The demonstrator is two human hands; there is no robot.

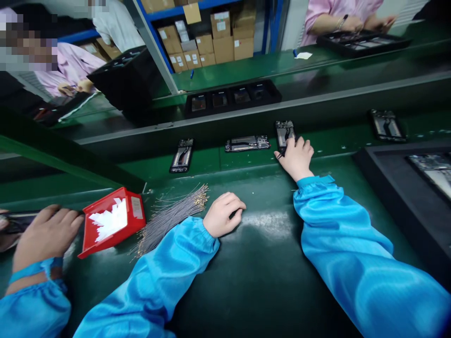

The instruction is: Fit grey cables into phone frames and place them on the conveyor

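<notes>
My right hand (pixel 296 157) reaches to the ledge at the back of the bench. Its thumb and fingers are around the lower end of an opened phone (pixel 285 127) with bare circuitry, partly hidden by the fingers. My left hand (pixel 224 214) rests over the green bench (pixel 260 263), its fingers loosely curled and a gap between thumb and forefinger; nothing shows in it. Beside its wrist lies a bundle of thin grey cables (pixel 171 218) with gold-coloured ends. Two more opened phones, one upright (pixel 182 155) and one sideways (pixel 247 143), lie left of my right hand.
A red bin (pixel 138 209) holds white strips. At far left a co-worker's hand (pixel 49 234) is near a dark device. Another opened phone (pixel 387 125) lies right, above a black tray (pixel 378 162). Behind the ledge stands a black compartment tray (pixel 234 109); people work beyond it.
</notes>
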